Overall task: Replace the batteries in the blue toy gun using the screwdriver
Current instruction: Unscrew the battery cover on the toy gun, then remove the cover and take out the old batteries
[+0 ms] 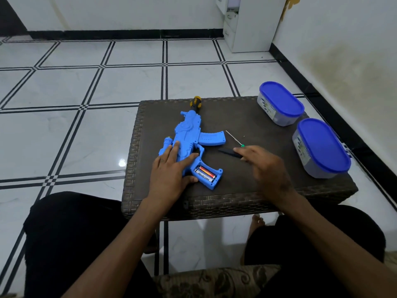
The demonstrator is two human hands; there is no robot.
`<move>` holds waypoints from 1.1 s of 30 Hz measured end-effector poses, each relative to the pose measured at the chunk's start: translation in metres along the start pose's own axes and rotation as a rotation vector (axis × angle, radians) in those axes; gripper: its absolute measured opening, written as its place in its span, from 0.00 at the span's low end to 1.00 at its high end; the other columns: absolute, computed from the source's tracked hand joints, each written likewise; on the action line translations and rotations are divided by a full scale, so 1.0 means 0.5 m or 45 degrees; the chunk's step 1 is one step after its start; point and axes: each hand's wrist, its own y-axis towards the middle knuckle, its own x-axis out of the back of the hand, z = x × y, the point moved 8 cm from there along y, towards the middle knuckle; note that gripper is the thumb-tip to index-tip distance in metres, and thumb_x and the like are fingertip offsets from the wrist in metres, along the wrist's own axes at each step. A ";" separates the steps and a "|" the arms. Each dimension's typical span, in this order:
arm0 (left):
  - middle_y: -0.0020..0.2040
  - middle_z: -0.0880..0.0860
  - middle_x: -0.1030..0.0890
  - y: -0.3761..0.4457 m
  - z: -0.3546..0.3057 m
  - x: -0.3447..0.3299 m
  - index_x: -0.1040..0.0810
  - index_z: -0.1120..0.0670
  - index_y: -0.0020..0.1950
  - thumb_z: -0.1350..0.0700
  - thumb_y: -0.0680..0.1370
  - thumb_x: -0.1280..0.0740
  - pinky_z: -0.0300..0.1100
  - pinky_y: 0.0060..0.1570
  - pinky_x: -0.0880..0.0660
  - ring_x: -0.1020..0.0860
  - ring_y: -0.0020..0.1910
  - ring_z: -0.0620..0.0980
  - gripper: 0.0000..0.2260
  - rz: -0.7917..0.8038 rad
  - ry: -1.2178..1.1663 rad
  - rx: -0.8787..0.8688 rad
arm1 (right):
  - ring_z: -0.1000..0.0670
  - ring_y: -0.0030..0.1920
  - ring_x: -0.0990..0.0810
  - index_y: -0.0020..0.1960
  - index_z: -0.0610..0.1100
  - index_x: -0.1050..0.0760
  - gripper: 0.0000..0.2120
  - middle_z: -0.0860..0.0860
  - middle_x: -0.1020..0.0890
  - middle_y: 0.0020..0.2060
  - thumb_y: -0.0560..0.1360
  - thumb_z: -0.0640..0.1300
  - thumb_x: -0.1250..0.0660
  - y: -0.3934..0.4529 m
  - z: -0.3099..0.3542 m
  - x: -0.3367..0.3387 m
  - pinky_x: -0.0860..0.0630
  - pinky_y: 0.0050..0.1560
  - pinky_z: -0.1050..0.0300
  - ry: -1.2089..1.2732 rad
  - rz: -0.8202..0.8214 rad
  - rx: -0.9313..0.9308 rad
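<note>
Resting on dark wicker table (236, 196), white tiled floor (86, 82): left hand (171, 171) flat on toy gun (193, 136); right hand (266, 166) relaxed, empty.

We stretch both forearms forward and down. Our left hand (171, 166) lies flat, palm down, fingers straight and spread. Our right hand (265, 166) hovers palm down, fingers loosely extended, slightly blurred.
</note>
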 end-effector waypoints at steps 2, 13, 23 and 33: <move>0.80 0.52 0.51 -0.002 -0.001 0.000 0.39 0.38 0.75 0.40 0.75 0.34 0.50 0.74 0.50 0.51 0.78 0.54 0.29 -0.010 0.016 0.008 | 0.44 0.48 0.16 0.60 0.37 0.20 0.14 0.40 0.17 0.53 0.75 0.34 0.33 -0.024 -0.035 -0.008 0.20 0.51 0.56 -0.144 0.066 -0.048; 0.80 0.53 0.49 -0.007 -0.004 0.005 0.39 0.38 0.76 0.38 0.76 0.36 0.51 0.72 0.46 0.49 0.78 0.54 0.29 -0.014 0.111 0.035 | 0.45 0.50 0.24 0.56 0.43 0.18 0.10 0.46 0.19 0.51 0.75 0.39 0.31 -0.021 -0.064 -0.065 0.22 0.48 0.47 -0.168 0.215 -0.112; 0.78 0.56 0.43 -0.021 -0.018 0.027 0.35 0.42 0.74 0.40 0.75 0.33 0.53 0.71 0.46 0.44 0.76 0.57 0.29 -0.109 0.199 0.082 | 0.45 0.60 0.28 0.65 0.46 0.27 0.16 0.46 0.24 0.60 0.78 0.48 0.34 0.026 -0.162 -0.076 0.27 0.57 0.51 -0.305 0.423 -0.739; 0.72 0.52 0.28 -0.026 -0.024 0.030 0.23 0.49 0.67 0.44 0.73 0.28 0.49 0.67 0.33 0.31 0.71 0.55 0.24 -0.151 -0.037 -0.117 | 0.52 0.49 0.24 0.57 0.41 0.22 0.10 0.46 0.22 0.52 0.77 0.34 0.33 0.072 -0.082 0.014 0.29 0.48 0.62 -0.053 0.076 -0.568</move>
